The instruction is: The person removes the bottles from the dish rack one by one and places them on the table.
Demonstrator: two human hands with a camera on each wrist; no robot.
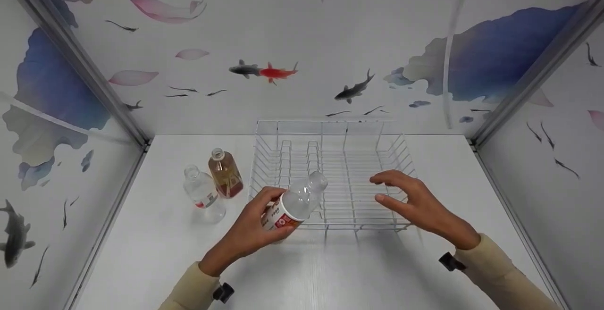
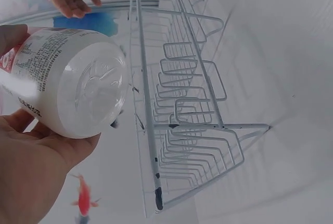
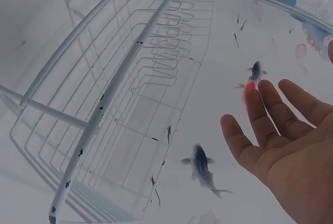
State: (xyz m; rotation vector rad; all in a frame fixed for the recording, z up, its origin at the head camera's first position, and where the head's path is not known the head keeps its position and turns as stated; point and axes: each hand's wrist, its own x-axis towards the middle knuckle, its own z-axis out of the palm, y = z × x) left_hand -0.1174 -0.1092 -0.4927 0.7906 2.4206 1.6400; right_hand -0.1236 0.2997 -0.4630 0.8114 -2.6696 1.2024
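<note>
My left hand [image 1: 255,222] grips a clear plastic bottle [image 1: 302,196] with a white and red label. The bottle is tilted, its neck toward the upper right, above the front left part of a white wire dish rack [image 1: 356,229]. Its clear base faces the camera in the left wrist view, with the fingers around the label. Over the right side of the rack hovers my right hand [image 1: 420,201], holding nothing, its fingers loosely spread. That same hand [image 3: 291,146] shows its bare palm in the right wrist view.
Left of the rack stand two bottles on the white table [image 1: 141,234]: a brown-tinted one [image 1: 225,173] and a clear one [image 1: 205,194] with a small red and white label. Printed panels with fish and petals wall the table at the back and both sides.
</note>
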